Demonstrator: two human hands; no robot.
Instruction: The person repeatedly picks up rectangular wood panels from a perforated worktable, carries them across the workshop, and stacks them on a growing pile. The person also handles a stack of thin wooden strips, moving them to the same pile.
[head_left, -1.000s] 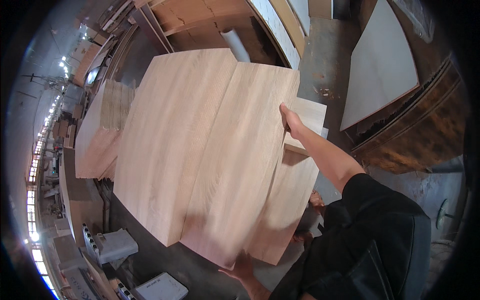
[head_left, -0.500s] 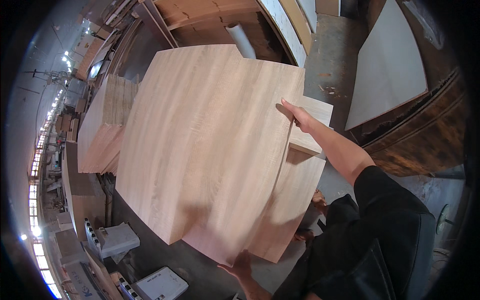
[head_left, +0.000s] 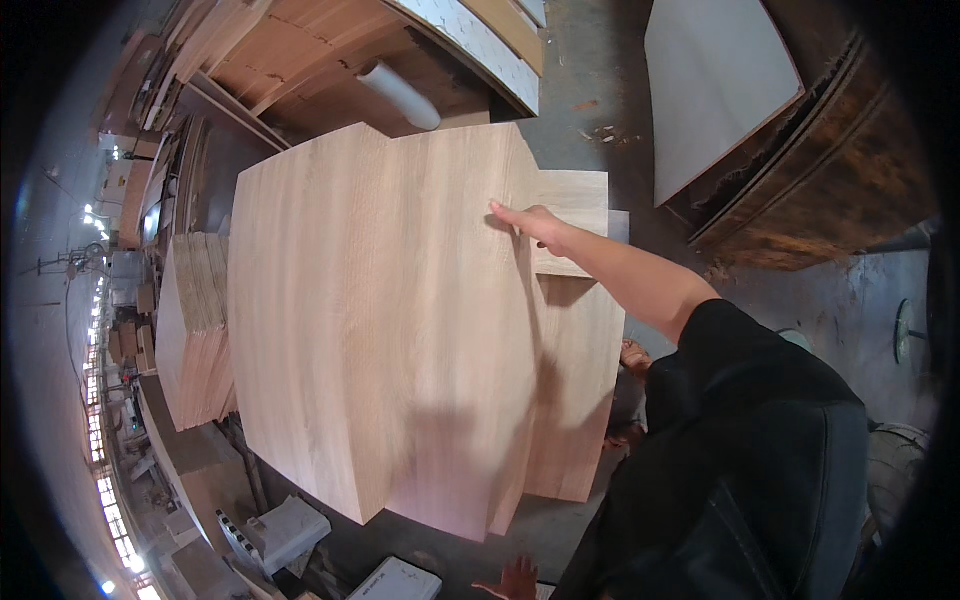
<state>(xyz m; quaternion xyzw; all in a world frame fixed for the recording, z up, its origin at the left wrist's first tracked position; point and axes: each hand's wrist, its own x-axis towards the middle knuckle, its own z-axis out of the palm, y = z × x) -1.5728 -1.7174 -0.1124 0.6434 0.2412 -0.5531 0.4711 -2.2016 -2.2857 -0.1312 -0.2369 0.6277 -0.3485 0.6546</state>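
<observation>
Light wood-grain panels (head_left: 440, 300) lie overlapping in a stack in the middle of the view, with stepped edges at the far and near ends. My right hand (head_left: 540, 228) grips the edge of an upper panel, its thumb flat on the top face and its other fingers mostly hidden past the edge. Under that hand, a smaller wood-grain piece (head_left: 580, 215) sticks out on the right. My left hand (head_left: 518, 580) is at the lower edge of the view, fingers spread, apart from the panels and holding nothing. Shadows fall across the near part of the stack.
A thick stack of boards (head_left: 195, 330) stands at the left. A white roll (head_left: 400, 95) lies beyond on brown boards. At the far right a pale sheet (head_left: 715, 90) rests on a dark, worn stack. White boxes (head_left: 395, 580) sit at the lower left.
My left hand has come away from the panels' near corner and is now apart from them. My right hand keeps its place on the panel edge. The whole view has turned somewhat.
</observation>
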